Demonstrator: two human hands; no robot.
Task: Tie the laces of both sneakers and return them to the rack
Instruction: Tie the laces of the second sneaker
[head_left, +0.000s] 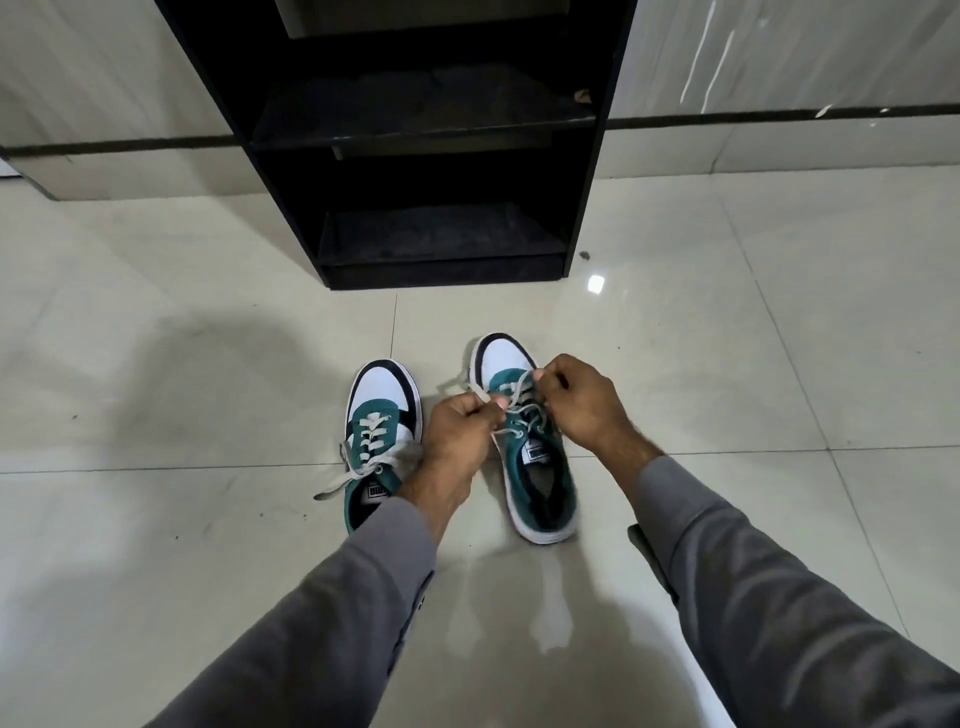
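Two green, white and black sneakers stand side by side on the tiled floor, toes pointing at the rack. The left sneaker (376, 415) has loose grey laces trailing to its left. Over the right sneaker (540, 483) both hands work its laces (519, 402). My left hand (460, 434) pinches one lace end at the shoe's left side. My right hand (584, 402) pinches the other lace above the eyelets. The black shoe rack (587, 171) stands just beyond the shoes, its shelves bare and dark.
Glossy cream floor tiles (182, 364) spread all around the shoes. A pale tiled wall (779, 62) with a dark band runs behind the rack. Grey sleeves cover both forearms.
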